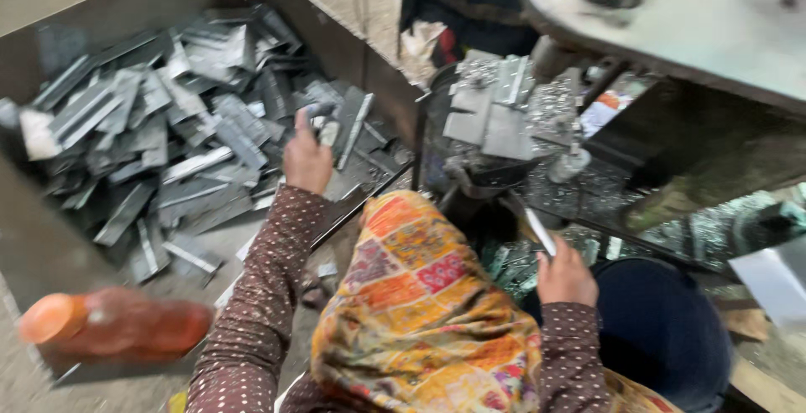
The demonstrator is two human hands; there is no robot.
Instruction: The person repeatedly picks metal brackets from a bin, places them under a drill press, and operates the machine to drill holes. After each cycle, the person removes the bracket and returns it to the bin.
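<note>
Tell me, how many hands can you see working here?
2. The left hand reaches into the bin of grey metal pieces, gripping one. The right hand holds a flat metal strip near the machine. Nobody else's hands show.

We see an orange-capped bottle (109, 326) lying low at left, and a patchwork cloth (420, 304) across our lap.

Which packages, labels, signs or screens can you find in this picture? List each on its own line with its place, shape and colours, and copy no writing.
Bottle: bottom left, lying on its side, orange cap, reddish-orange body, blurred; no label can be made out.
Printed wrapper or paper: right of centre under the machine table, crumpled, white with orange and blue patches.
No signs or screens in view.
</note>
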